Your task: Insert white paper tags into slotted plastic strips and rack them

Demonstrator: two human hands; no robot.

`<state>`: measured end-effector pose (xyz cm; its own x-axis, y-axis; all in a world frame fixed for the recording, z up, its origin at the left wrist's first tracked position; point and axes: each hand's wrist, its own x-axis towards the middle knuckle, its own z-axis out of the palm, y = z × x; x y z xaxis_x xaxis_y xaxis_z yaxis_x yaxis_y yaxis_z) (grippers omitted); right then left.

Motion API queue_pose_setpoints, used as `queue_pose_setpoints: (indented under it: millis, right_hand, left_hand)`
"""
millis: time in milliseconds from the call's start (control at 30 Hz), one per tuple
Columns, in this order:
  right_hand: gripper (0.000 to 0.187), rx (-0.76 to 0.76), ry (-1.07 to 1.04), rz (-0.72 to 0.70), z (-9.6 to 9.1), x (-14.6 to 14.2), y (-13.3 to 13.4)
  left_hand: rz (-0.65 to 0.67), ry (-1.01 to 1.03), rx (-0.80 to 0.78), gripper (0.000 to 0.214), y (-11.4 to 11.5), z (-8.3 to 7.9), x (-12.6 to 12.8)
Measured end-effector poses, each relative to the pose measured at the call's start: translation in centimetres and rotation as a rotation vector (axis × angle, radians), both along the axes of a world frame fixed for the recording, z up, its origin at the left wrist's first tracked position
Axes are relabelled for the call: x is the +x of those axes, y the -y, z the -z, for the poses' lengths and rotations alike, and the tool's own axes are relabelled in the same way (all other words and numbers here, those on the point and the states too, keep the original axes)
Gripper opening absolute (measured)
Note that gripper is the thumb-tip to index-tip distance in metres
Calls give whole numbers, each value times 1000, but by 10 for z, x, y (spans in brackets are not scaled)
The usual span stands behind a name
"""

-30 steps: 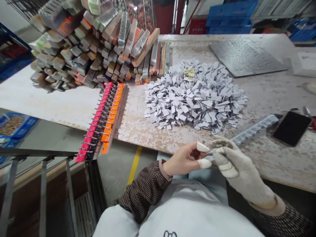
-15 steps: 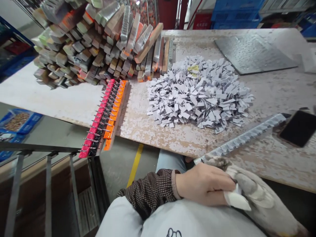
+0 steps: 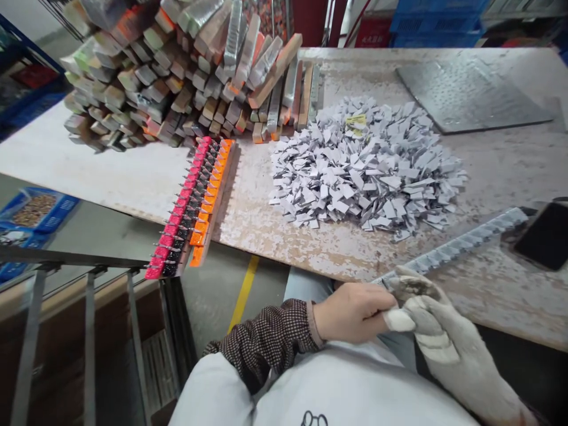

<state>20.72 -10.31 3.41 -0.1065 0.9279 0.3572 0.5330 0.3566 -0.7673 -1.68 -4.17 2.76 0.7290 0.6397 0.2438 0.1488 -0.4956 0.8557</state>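
Note:
My left hand (image 3: 352,313), bare with a white finger cot, lies against my right hand (image 3: 437,331), which wears a worn white knit glove. The gloved fingers pinch the near end of a long metal strip set with grey tags (image 3: 452,248), which slants up across the scarred board table (image 3: 501,177). My left fingers curl under the glove, so their grip is hidden. A heap of small grey-white paper tags (image 3: 364,165) lies farther up the board. Near the strip's far end is a black phone (image 3: 544,236).
Stacked bars (image 3: 177,77) tower at the board's far left, beside a row of pink and orange pinned strips (image 3: 193,204). A perforated metal sheet (image 3: 470,89) lies far right. Blue crates (image 3: 435,23) stand behind, and a metal rail (image 3: 71,260) runs lower left.
My hands have risen from my lap, and the gloved fingers now sit higher on the strip's end. The whole view has also tilted slightly, shifting the table and phone rightward.

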Motion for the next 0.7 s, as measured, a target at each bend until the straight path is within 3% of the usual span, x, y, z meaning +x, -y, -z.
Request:
queue_pose_setpoints:
  millis: [67, 167, 233, 300, 400, 567, 700]
  right_hand:
    - [11, 108, 150, 7, -4, 4, -11]
    - [23, 308, 510, 88, -1, 11, -26]
    - [25, 378, 698, 93, 6, 11, -32]
    - [24, 412, 805, 72, 13, 8, -35]
    - [22, 419, 865, 65, 16, 1, -37]
    - [15, 373, 920, 3, 7, -3, -43]
    - [13, 301, 921, -22, 7, -5, -47]
  left_hand:
    - [-165, -136, 112, 33, -18, 5, -20]
    - [-622, -442, 230, 29, -57, 12, -62]
    - [-799, -656, 262, 21, -81, 16, -86]
    - [-839, -815, 259, 17, -98, 20, -100]
    - [-795, -899, 229, 17, -108, 24, -102]
    - [-774, -815, 178, 12, -108, 30, -97]
    - [-787, -598, 86, 11, -97, 37, -100]
